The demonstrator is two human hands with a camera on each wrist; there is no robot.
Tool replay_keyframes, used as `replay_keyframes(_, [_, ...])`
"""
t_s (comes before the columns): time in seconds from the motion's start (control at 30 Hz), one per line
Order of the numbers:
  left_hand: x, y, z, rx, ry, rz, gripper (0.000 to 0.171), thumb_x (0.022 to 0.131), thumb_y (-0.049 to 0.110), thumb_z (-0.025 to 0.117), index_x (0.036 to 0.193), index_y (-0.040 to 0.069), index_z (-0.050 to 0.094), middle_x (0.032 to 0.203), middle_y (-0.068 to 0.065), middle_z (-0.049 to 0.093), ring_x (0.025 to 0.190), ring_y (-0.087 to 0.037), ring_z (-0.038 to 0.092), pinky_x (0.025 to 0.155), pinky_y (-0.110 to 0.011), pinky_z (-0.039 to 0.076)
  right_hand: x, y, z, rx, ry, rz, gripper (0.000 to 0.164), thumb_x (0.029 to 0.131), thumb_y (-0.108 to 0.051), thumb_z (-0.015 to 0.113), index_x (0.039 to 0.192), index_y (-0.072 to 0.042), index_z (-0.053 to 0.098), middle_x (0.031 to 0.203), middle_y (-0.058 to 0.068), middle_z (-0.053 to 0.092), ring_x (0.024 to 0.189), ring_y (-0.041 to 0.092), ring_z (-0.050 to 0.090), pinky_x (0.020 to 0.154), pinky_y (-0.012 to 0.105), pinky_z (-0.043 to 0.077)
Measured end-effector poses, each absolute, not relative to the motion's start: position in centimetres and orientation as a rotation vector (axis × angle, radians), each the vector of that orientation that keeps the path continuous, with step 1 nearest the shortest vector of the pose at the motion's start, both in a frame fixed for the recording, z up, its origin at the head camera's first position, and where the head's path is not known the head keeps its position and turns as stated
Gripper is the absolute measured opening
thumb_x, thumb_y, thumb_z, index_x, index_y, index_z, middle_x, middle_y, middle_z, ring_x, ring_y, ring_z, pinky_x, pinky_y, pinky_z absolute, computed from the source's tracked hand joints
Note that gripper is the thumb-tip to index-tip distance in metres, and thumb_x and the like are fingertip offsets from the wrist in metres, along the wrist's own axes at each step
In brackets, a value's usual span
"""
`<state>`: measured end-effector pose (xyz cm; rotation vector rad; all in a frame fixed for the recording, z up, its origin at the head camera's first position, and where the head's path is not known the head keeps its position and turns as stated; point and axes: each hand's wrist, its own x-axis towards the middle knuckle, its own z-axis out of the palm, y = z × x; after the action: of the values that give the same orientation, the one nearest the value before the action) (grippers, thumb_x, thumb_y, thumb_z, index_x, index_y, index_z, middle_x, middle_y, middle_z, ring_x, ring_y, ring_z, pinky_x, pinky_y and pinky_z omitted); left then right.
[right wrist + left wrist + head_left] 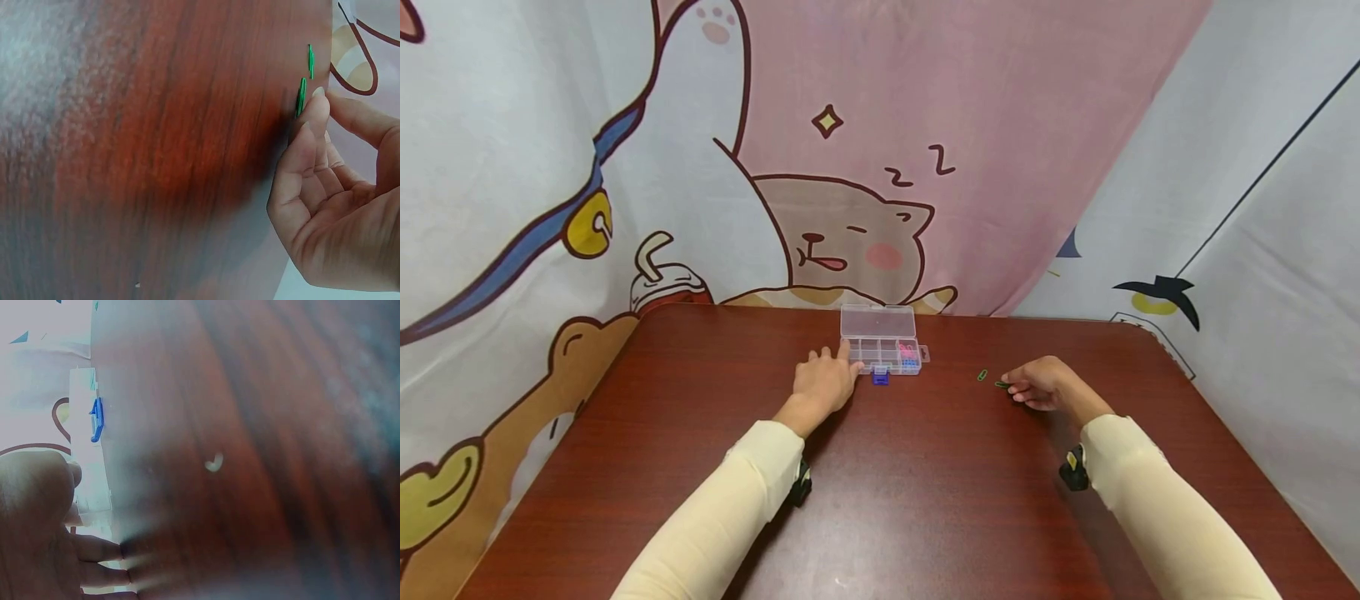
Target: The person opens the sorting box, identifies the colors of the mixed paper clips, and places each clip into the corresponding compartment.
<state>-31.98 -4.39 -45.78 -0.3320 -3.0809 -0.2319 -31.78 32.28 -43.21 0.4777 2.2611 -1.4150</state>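
Observation:
A clear plastic compartment box (880,354) stands near the table's far edge with its lid raised. Pink and blue pieces (908,357) fill its right-hand compartments, and a blue latch (880,377) hangs at its front. My left hand (826,385) holds the box's left front corner between thumb and forefinger, its other fingers spread on the table. To the right, my right hand (1039,383) pinches one end of a green paper clip (301,97) at its fingertips, close to the tabletop. Just beyond lies a second green paper clip (982,375).
The brown wooden table (925,492) ends at a hanging cloth (1000,150) with cartoon animals, close behind the box. The open lid (877,321) leans back near that cloth.

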Motion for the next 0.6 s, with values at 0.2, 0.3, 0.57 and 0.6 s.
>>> replay_keyframes(0.2, [-31.9,-4.4,-45.9,-0.332,-3.082,-0.234,0.059,0.104,0.047,0.034,0.151,0.011,0.035,0.139,-0.024,0.051,0.126,-0.044,0.049,0.095,-0.056,0.046,-31.7,32.2,-43.7,0.454,2.284,-1.406,0.019,0.094,-0.018,0.062,0.102,-0.005,0.073,0.066,-0.006,0.066,0.060,0.007,0.063,0.061,0.027,0.051])
replay_keyframes(0.3, [-31.9,-4.3,-45.9,-0.335,-3.080,-0.237,0.059,0.104,0.047,0.034,0.150,0.011,0.035,0.139,-0.024,0.051,0.126,-0.044,0.050,0.094,-0.056,0.046,-31.6,32.1,-44.1,0.447,2.314,-1.394,0.017,0.093,-0.015,0.061,0.098,-0.005,0.073,0.065,-0.006,0.065,0.058,0.006,0.062,0.059,0.026,0.050])
replay_keyframes(0.57, [-31.9,-4.3,-45.7,-0.329,-3.082,-0.250,0.059,0.104,0.047,0.034,0.151,0.011,0.035,0.139,-0.024,0.051,0.126,-0.044,0.050,0.095,-0.056,0.046,-31.3,31.0,-44.3,0.424,2.505,-1.280,0.010,0.086,-0.009,0.067,0.089,-0.001,0.071,0.061,-0.002,0.063,0.053,0.010,0.059,0.055,0.028,0.050])
replay_keyframes(0.6, [-31.9,-4.3,-45.7,-0.326,-3.084,-0.252,0.059,0.104,0.047,0.034,0.151,0.011,0.034,0.139,-0.024,0.051,0.126,-0.044,0.049,0.095,-0.056,0.045,-31.3,30.9,-44.3,0.430,2.517,-1.272,0.010,0.086,-0.009,0.067,0.089,0.000,0.071,0.061,-0.002,0.063,0.053,0.010,0.059,0.055,0.028,0.051])
